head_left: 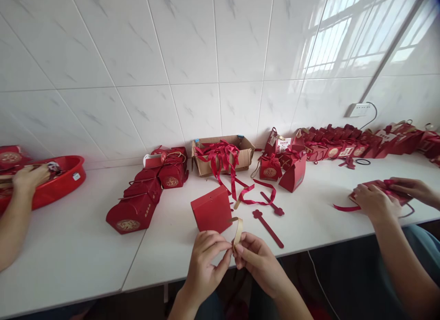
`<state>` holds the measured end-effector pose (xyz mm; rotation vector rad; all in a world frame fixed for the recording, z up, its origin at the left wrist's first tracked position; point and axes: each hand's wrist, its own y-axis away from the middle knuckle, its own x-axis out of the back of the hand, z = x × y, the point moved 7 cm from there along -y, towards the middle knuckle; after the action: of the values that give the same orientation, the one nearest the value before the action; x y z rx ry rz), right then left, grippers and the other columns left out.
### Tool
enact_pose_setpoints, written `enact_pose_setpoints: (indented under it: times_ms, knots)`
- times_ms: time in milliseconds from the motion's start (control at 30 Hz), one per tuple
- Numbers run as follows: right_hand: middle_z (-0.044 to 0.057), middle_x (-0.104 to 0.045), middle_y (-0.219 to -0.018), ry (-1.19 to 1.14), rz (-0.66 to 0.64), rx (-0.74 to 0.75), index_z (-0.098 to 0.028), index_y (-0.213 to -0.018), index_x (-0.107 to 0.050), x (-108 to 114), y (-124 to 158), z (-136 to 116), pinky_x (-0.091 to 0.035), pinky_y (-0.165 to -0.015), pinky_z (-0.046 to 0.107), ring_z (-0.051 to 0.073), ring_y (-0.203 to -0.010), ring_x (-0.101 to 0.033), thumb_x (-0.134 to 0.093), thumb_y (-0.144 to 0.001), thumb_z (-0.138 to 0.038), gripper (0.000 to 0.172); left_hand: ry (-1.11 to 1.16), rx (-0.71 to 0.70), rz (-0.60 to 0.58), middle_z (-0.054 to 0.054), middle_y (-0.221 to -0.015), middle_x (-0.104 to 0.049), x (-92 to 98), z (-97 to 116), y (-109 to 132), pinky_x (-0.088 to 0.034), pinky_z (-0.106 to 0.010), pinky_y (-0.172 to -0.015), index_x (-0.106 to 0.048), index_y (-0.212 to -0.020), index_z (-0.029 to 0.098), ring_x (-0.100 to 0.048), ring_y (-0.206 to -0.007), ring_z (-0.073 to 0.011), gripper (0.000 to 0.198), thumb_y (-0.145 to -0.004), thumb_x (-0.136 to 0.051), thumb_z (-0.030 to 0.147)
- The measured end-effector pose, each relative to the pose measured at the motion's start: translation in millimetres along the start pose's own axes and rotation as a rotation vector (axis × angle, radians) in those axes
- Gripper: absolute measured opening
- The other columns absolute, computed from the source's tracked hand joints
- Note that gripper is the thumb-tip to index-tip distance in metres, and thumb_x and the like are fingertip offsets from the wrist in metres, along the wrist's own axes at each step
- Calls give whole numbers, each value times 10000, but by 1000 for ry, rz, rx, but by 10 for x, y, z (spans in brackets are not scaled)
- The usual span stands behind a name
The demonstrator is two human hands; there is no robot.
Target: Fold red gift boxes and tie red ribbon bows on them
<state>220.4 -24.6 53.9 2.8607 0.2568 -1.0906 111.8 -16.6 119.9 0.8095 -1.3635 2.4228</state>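
At the table's near edge my left hand [206,256] and my right hand [256,258] meet, both pinching a thin gold strip [237,230] that curls up between them. Just beyond my fingers a red paper box [211,210] stands tilted on the white table [85,246]. A flat red strap [268,227] with a shaped end lies to the right of my hands. Loose red ribbon [256,194] trails across the table past it.
A cardboard box [223,155] of red ribbons stands by the tiled wall. Finished red boxes [144,191] lie left of it, more [343,143] along the right. A person on the right [374,201] handles a red box; another's hand [29,178] reaches into a red tray [65,175].
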Motion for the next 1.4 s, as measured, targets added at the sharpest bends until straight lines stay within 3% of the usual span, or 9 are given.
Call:
enact_pose_setpoints:
  times_ms: [167,333,433,600,867,1000,1067,1233,1400]
  knots:
    - [11,-620,-704,9,10,15,-127,-828,-675,65,1,-2,-381,-543,187,60,-550,-508,-729,-754,-220,130,-44,-37,-10,-18,-765,-621,-49,-7,34,-426,-310,-722,-588,-862,197,-558,-752,-162,174,-796,-578,36]
    - [5,-621,-621,-196,23,-47,-130,-743,-685,53,-2,107,-291,-445,175,28,-417,-432,-736,-724,-184,77,-67,-81,108,-36,-792,-606,-60,36,109,-439,-319,-751,-608,-882,201,-549,-822,-182,222,-796,-543,6]
    - [-6,-614,-593,-301,4,-106,-133,-726,-694,19,-7,161,-239,-426,171,6,-376,-375,-753,-693,-172,79,-68,-30,152,-35,-778,-587,-62,8,134,-445,-310,-741,-613,-854,205,-545,-818,-182,199,-802,-552,23]
    - [11,-621,-567,-243,-8,-119,-110,-723,-711,24,-18,156,-191,-407,182,14,-375,-380,-762,-673,-176,97,-4,44,101,-11,-739,-615,-65,-65,97,-453,-294,-729,-617,-803,215,-568,-775,-173,107,-813,-609,108]
    - [2,-618,-600,-229,-26,-78,-111,-738,-698,21,-19,164,-299,-464,190,28,-417,-435,-734,-722,-184,83,126,208,63,-4,-780,-639,-134,-243,136,-502,-257,-691,-612,-849,223,-612,-757,-154,38,-833,-604,188]
    - [16,-648,-697,-250,-29,-65,-153,-832,-681,51,7,198,-405,-625,219,85,-609,-564,-743,-741,-199,119,112,333,161,-9,-831,-646,-110,-380,221,-520,-285,-756,-554,-1033,222,-632,-792,-164,263,-793,-661,236]
    - [9,-642,-704,-245,-25,-83,-162,-843,-677,70,17,217,-413,-649,234,89,-622,-565,-752,-735,-210,140,114,314,184,-12,-847,-639,-91,-379,221,-524,-282,-760,-548,-1062,225,-630,-797,-160,298,-789,-667,229]
    - [-10,-588,-631,-210,3,-110,-133,-796,-690,98,25,246,-392,-597,214,71,-571,-515,-779,-703,-225,159,121,98,90,-21,-862,-614,-85,-220,132,-529,-231,-673,-646,-920,240,-628,-780,-143,150,-818,-615,136]
    - [-12,-578,-592,-228,2,-111,-125,-763,-696,105,36,291,-348,-546,195,61,-531,-497,-792,-682,-207,149,118,59,50,-29,-845,-600,-49,-165,118,-536,-227,-655,-655,-826,225,-622,-763,-142,133,-816,-601,104]
